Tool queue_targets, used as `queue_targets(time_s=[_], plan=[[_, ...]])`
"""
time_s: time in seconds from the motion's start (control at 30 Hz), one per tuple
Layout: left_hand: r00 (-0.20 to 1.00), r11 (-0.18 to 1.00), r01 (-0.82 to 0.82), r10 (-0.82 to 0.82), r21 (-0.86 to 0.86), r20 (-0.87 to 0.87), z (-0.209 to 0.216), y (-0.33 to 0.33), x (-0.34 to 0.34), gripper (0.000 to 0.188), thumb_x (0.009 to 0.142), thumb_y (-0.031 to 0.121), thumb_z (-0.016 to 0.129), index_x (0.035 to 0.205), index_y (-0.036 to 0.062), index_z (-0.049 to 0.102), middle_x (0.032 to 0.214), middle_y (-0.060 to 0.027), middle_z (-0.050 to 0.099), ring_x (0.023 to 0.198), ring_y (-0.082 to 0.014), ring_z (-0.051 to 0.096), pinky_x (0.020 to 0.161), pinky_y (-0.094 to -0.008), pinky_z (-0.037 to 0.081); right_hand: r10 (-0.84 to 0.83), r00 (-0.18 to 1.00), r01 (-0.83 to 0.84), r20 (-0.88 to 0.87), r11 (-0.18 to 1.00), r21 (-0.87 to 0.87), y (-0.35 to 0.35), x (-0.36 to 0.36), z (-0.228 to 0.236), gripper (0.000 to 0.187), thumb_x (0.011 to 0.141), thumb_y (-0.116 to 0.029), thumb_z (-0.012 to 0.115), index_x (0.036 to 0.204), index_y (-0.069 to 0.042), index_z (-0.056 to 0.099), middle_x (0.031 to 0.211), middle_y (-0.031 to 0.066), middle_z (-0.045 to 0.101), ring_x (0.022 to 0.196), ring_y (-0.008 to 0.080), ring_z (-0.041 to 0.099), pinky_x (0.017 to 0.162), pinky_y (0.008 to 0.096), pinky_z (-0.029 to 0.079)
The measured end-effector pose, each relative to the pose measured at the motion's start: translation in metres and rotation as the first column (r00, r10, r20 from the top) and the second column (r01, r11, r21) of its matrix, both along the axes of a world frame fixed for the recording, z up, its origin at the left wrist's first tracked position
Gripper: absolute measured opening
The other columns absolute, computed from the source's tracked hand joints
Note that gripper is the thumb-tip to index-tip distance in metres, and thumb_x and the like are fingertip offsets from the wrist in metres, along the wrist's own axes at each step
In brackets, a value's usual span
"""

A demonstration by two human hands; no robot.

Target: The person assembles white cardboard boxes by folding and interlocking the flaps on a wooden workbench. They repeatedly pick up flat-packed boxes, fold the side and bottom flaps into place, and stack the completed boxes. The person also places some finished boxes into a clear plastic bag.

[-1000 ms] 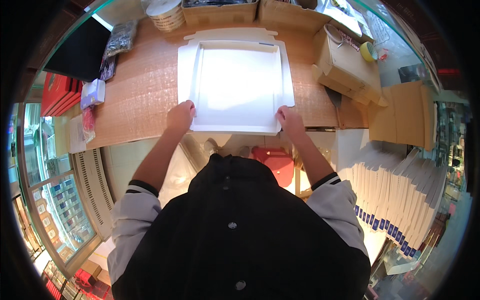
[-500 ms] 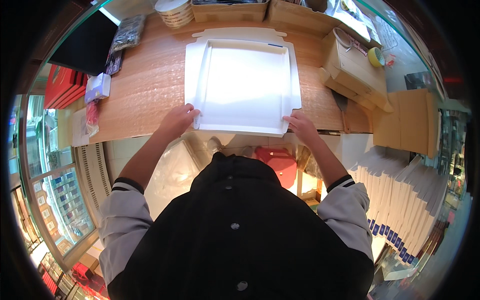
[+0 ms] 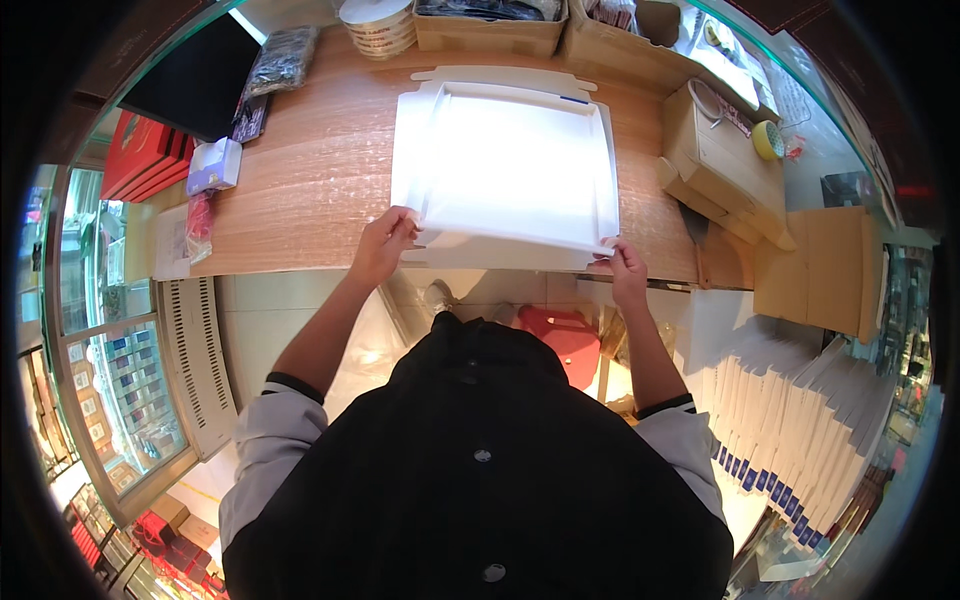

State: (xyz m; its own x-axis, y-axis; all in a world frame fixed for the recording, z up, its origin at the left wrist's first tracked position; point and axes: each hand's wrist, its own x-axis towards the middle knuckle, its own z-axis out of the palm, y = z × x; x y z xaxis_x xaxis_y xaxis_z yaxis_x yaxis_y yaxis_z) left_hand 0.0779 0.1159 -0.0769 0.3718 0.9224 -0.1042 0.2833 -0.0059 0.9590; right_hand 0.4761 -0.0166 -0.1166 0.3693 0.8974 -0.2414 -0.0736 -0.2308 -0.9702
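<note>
The wooden bench (image 3: 320,170) spans the upper half of the view, its near edge just ahead of the person's dark jacket (image 3: 480,470). On its middle lies a flat white box (image 3: 510,165), a large unfolded sheet with its side flaps creased upward, its near edge reaching the bench's front edge. To the right, off the bench, a long fanned stack of white sheets (image 3: 810,440) runs down toward the lower edge (blue marks show on their ends). At the bench's right end stands a brown carton (image 3: 725,165), and a flat brown board (image 3: 825,265) lies beyond it. A black panel (image 3: 195,85) sits at the far left corner, with red boxes (image 3: 140,160) stacked just beside it. Along the far edge are a low cardboard tray (image 3: 490,30) and a tape roll (image 3: 378,22). The left hand (image 3: 383,245) pinches the box's near left corner, fingers closed on the raised flap, so its grip holds the box. The right hand (image 3: 625,272) does the same at the near right corner, thumb and fingers closed on the edge there. A small pale pack (image 3: 215,165) lies well left of the box, and a yellow-green cup (image 3: 768,140) rests by the carton.
</note>
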Motion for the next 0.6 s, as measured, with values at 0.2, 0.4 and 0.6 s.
queue_targets(time_s=[0.2, 0.4, 0.6], plan=[[0.806, 0.964, 0.189, -0.043, 0.187, -0.591, -0.009, 0.005, 0.008, 0.016, 0.094, 0.014, 0.047, 0.099, 0.0054, 0.059, 0.083, -0.0203, 0.065, 0.080, -0.0363, 0.064, 0.072, -0.0442, 0.050, 0.247, 0.646, -0.277, 0.722, 0.958, -0.079, 0.009, -0.004, 0.006, 0.020, 0.091, 0.000, 0.050, 0.106, -0.003, 0.062, 0.092, 0.0107, 0.065, 0.086, 0.0235, 0.065, 0.077, 0.0314, 0.053], [0.837, 0.955, 0.272, -0.174, 0.118, -0.519, 0.001, -0.002, 0.002, 0.019, 0.088, 0.008, 0.051, 0.106, 0.0029, 0.056, 0.098, -0.0205, 0.065, 0.093, -0.0396, 0.061, 0.079, -0.0462, 0.049, 0.383, 0.611, -0.419, 0.693, 0.899, -0.127, 0.005, -0.021, 0.033, 0.024, 0.082, 0.003, 0.053, 0.103, -0.004, 0.062, 0.092, 0.0150, 0.062, 0.084, 0.0337, 0.060, 0.076, 0.0351, 0.050], [0.662, 0.859, 0.462, -0.169, 0.220, -0.730, -0.004, -0.015, 0.002, 0.017, 0.079, 0.002, 0.059, 0.096, 0.0034, 0.059, 0.092, -0.0179, 0.062, 0.088, -0.0336, 0.061, 0.076, -0.0428, 0.048, 0.365, 0.349, -0.475, 0.863, 0.863, -0.173, 0.002, -0.023, 0.028, 0.016, 0.075, -0.002, 0.057, 0.090, -0.004, 0.062, 0.088, 0.0128, 0.057, 0.086, 0.0306, 0.057, 0.078, 0.0385, 0.048]])
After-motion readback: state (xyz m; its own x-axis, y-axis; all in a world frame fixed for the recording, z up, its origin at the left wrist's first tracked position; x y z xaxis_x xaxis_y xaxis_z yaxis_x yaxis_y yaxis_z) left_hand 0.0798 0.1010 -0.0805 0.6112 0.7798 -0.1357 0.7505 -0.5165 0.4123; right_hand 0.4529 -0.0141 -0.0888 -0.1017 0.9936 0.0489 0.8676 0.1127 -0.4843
